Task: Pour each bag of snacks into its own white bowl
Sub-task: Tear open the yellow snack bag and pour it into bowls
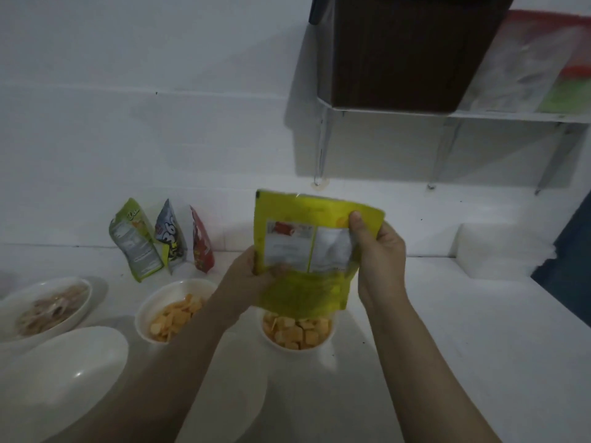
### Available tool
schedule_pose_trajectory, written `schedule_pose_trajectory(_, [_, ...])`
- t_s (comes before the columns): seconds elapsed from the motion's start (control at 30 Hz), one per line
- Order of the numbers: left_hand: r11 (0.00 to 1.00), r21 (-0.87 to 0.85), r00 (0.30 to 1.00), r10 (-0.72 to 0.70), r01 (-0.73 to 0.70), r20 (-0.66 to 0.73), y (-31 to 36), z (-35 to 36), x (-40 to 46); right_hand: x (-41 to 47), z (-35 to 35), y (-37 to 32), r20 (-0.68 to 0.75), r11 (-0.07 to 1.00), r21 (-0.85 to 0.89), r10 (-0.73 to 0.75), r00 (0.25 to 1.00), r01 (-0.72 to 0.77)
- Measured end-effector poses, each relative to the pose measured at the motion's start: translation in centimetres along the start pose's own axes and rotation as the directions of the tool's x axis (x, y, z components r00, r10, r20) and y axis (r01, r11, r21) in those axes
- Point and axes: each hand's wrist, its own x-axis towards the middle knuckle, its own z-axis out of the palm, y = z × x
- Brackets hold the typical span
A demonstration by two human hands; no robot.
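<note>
Yellow bag (307, 247) hides its bowl's (327, 338) far rim.

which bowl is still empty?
The near-left white bowl, at the counter's front edge. The far-left bowl holds pale strips, the middle bowl orange chips, the bowl under the yellow bag orange squares.

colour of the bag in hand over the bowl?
Yellow-green bag, white label panels on the side shown; head view.
</note>
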Motion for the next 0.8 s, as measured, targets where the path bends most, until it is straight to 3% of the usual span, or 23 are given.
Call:
schedule_pose_trajectory(0.23, [0.997, 0.021, 0.998, -0.069, 0.069, -0.001, -2.1, -0.7, -0.9, -0.1, 1.1, -1.4, 0.035, 0.994, -0.017, -0.106, 0.994, 0.106])
schedule_pose_trajectory(0.5, [0.956, 0.295, 1.000, -0.012, 0.011, 0.000, -3.6, -2.1, -1.0, -0.2, 1.1, -1.3, -0.017, 0.993, -0.060, -0.101, 0.995, 0.100])
schedule_pose_trajectory(0.63, [0.994, 0.080, 0.997, 0.066, -0.069, 0.033, -0.1, -1.0, -1.1, -1.0, 0.6, -0.3, -0.029, 0.980, -0.142, -0.145, 0.989, 0.139])
schedule_pose_trajectory(0.8, [0.978, -0.072, 0.966, 0.180, -0.196, -0.185, 3.9, 0.8, 0.3, -3.3, 0.4, 1.0, -0.014, 0.997, -0.033, -0.067, 0.998, 0.067])
